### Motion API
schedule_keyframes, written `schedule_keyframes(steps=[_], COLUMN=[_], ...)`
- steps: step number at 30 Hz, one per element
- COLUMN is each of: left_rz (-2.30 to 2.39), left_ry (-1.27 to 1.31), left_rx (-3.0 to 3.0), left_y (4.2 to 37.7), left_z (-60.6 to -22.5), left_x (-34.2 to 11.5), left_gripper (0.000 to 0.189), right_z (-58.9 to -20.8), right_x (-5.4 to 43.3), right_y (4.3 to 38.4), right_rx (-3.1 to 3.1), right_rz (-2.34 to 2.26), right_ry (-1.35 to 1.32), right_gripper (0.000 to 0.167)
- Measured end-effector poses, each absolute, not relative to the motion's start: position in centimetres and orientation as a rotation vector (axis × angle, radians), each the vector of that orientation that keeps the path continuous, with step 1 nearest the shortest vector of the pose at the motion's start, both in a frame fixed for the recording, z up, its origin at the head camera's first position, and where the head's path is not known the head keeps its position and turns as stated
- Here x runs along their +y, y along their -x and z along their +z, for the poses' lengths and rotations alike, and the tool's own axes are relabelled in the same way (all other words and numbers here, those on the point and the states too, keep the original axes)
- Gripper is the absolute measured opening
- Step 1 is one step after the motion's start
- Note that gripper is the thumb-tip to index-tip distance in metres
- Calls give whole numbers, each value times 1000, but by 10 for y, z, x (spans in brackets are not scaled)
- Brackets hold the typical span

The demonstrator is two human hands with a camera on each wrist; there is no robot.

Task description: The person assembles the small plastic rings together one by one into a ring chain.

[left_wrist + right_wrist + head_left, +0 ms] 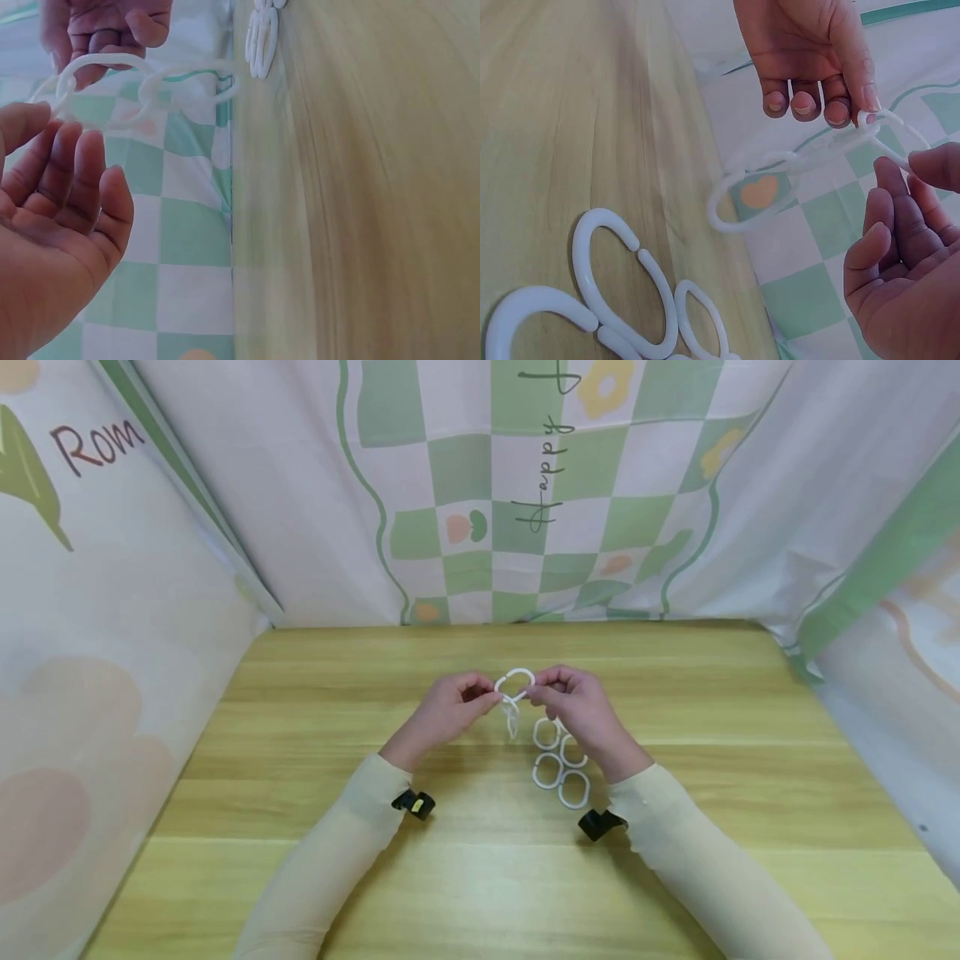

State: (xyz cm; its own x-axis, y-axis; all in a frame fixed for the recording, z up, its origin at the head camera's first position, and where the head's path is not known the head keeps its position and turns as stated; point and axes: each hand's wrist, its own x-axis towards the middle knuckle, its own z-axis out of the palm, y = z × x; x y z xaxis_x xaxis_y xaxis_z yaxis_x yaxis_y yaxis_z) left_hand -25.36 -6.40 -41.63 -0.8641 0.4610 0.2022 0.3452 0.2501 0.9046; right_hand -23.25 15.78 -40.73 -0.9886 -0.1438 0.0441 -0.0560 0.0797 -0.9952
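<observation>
Head view: the left hand (450, 706) and right hand (583, 706) pinched a white ring (521, 671) from opposite sides, neither nearer; linked rings (513, 722) hung lengthwise downward from it, above the table (480, 893).

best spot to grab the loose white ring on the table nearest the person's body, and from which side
Probably pinch the near edge of that white ring from above on the person's side: it lies flat, its thin rim surrounds an open middle, and the neighbouring rings sit beyond and left.
</observation>
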Motion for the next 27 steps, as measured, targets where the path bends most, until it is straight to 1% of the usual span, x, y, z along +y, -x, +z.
schedule_keyframes(steps=[8, 10, 15, 20, 23, 27], left_rz=[1707, 1704, 1699, 1696, 1684, 1657], left_ry=[-758, -754, -755, -775, -790, -799], left_rx=[2413, 2417, 2412, 2407, 2416, 2425], left_y=[255, 255, 256, 256, 257, 257], left_z=[-418, -418, -420, -421, -422, -421], left_x=[-69, -70, -74, -76, -76, -76], left_gripper=[17, 18, 21, 16, 13, 14], right_z=[-417, -420, -428, -431, -432, -436], right_x=[164, 168, 178, 182, 183, 183], right_y=[235, 237, 243, 248, 252, 257], right_rx=[2357, 2404, 2545, 2657, 2724, 2796], right_rz=[-1824, -1713, -1423, -1177, -1018, -805], right_ry=[272, 303, 454, 573, 649, 810], right_gripper=[21, 19, 12, 8, 8, 10])
